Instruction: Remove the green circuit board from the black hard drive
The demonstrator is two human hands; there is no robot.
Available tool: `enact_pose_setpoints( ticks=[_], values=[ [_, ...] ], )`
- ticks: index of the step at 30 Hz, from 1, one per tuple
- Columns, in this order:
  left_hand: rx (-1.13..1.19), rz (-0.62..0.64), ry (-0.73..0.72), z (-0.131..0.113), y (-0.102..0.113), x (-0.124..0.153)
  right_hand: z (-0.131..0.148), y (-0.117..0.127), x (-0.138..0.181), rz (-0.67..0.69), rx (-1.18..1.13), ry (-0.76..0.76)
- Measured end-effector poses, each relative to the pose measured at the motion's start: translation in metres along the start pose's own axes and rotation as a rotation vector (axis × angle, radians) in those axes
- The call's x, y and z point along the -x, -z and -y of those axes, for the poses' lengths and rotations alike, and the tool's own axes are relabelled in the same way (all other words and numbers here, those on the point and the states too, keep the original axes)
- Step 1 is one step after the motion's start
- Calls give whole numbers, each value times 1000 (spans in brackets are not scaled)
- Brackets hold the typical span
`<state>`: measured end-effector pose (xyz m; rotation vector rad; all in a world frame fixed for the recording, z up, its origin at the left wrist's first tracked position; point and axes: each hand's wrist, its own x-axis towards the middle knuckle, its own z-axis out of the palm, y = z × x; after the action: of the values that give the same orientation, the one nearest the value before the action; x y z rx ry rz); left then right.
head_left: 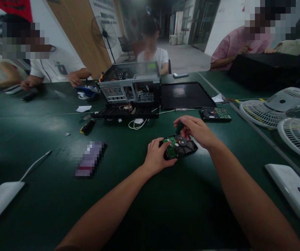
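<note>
A hard drive (184,150) lies on the green table with its circuit board and round spindle hub facing up. My left hand (158,154) is closed around the drive's left end, thumb on the near side and a finger over the board. Above the drive's far edge, my right hand (194,129) has its fingertips pinched together. A small dark piece shows between those fingers, too dim to name. Beyond my right hand, a second hard drive (216,114) rests board side up.
An opened computer case (129,89) stands ahead, beside its black side panel (188,96). A yellow-and-black screwdriver (87,127) and a blurred phone-shaped item (90,159) lie left. White fans (261,113) and a numbered white power bank (292,191) are right. Several people sit around the table.
</note>
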<state>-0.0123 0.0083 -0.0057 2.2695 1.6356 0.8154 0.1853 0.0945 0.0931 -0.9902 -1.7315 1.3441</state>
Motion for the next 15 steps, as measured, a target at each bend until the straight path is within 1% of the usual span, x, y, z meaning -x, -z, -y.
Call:
enact_pose_setpoints(
  ticks=[4,10,15],
  values=[
    [-2,5,3,-1,1,1,4,2,1,-19,-17,-33],
    [-8,4,1,-1,-1,2,6,-1,3,31,-246,-142],
    [1,17,4,0,-1,1,5,1,3,57,-375,-150]
  ],
)
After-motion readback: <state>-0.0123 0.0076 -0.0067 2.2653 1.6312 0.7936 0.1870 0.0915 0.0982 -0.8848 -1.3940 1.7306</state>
